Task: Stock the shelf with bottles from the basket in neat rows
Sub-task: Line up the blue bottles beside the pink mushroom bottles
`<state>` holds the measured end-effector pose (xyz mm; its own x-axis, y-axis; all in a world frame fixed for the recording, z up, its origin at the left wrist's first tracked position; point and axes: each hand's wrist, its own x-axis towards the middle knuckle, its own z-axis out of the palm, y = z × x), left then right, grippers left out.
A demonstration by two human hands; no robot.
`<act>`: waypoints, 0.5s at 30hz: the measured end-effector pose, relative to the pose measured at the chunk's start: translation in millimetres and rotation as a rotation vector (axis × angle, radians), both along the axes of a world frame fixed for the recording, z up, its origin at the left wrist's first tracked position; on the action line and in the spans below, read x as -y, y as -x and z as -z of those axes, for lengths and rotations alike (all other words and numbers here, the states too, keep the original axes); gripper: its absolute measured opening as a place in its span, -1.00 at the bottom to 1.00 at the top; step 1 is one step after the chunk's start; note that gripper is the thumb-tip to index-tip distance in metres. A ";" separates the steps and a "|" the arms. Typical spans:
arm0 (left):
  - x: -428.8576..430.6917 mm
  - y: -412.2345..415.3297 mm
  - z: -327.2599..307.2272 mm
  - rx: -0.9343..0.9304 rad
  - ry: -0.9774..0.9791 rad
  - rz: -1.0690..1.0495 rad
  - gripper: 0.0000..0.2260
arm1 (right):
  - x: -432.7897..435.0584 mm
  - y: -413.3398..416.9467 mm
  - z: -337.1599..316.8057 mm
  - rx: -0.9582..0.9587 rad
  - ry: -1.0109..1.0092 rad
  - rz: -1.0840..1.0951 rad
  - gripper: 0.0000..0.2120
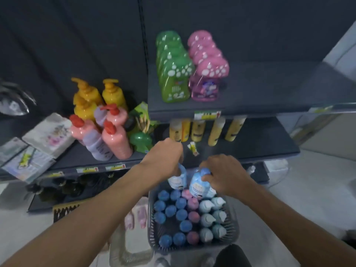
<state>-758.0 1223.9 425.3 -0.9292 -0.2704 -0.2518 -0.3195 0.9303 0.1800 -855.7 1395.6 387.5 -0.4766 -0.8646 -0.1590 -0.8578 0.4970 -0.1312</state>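
I'm gripping the left bottle (178,179) in my left hand (163,157) and the right bottle (199,186) in my right hand (225,170) by their caps, at the twelve o'clock end of the basket (234,231), expecting light, slippery plastic.

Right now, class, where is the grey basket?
Head view, lower centre-right: the basket stands before the shelf, directly beneath the left hand and right hand, each gripping a blue bottle.

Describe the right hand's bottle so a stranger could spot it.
Find the grey basket on the floor, full of bottles. At its far edge the right hand grips a pale blue bottle by its cap. Its twin, in the left hand, is further left.
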 end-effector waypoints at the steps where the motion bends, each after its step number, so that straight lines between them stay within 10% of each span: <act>1: -0.6 4.8 -12.8 -0.025 -0.009 0.010 -0.70 | -1.0 4.1 -13.5 -0.002 0.009 0.004 -0.81; 15: -33.6 81.5 -141.2 -0.273 0.026 0.136 -0.61 | -47.0 97.4 -167.5 0.020 0.205 0.056 -0.78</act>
<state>-839.5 1257.5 566.5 -0.9897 -0.1423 0.0174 -0.1351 0.9666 0.2179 -953.1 1442.6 555.0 -0.5232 -0.8522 0.0075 -0.8258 0.5048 -0.2513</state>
